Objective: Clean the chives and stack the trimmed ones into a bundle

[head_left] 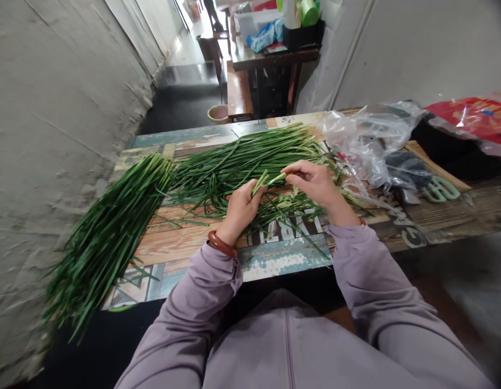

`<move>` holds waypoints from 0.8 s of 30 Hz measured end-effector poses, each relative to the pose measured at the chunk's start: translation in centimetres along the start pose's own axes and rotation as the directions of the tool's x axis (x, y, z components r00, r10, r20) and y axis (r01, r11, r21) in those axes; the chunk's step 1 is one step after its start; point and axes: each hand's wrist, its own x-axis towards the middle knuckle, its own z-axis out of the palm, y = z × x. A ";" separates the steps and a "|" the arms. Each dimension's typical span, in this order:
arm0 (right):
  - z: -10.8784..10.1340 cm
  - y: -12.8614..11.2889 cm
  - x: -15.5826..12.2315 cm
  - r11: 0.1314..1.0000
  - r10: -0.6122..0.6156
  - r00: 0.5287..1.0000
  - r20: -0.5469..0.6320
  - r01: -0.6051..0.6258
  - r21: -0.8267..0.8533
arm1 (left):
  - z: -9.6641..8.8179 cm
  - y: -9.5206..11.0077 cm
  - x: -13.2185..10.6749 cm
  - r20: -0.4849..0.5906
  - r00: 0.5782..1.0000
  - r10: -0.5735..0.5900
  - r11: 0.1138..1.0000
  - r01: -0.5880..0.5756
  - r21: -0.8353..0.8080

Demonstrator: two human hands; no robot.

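My left hand (242,208) is closed around a few garlic chives (260,182), whose pale cut ends point up and to the right. With thumb and fingertips pinched, my right hand (313,183) grips the pale end of one chive stalk (279,179). Just beyond my hands lies a wide pile of garlic chives (238,156), stems toward the right. Another chive bundle (116,232) rests at the left, its leaves hanging over the table edge. Below and beside my right hand are loose trimmings (293,204) of pale and green leaf bits.
The patterned table (181,237) stands against a rough wall (47,135) on the left. At the right are a clear plastic bag (367,140), green-handled scissors (442,189) and a red bag (477,119). Farther back are a dark table (254,62), a bench (239,89) and a basket (218,114).
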 end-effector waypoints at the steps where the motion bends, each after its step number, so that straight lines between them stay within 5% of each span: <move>1: 0.4 -0.1 0.0 0.999 -0.015 1.000 -0.012 0.015 -0.029 | 0.0 0.1 0.0 0.021 1.000 0.017 1.000 -0.017 -0.001; 7: 0.1 0.5 0.3 0.996 -0.005 1.000 -0.012 0.004 -0.092 | 0.2 0.2 -0.1 0.172 0.974 0.146 0.989 -0.144 -0.025; 12: -1.7 3.6 1.0 0.972 0.076 0.981 -0.179 -0.113 -0.206 | 0.1 -0.1 0.1 -0.023 1.000 0.018 0.993 -0.021 -0.118; 18: -1.3 5.2 0.9 0.758 -0.009 0.999 -0.043 -0.022 -0.652 | -0.2 0.2 0.3 -0.138 0.986 -0.090 0.982 0.065 -0.175; 24: -0.8 5.2 0.8 0.664 -0.001 1.000 0.003 0.003 -0.748 | -0.1 0.4 0.3 -0.116 0.989 -0.093 0.987 0.076 -0.144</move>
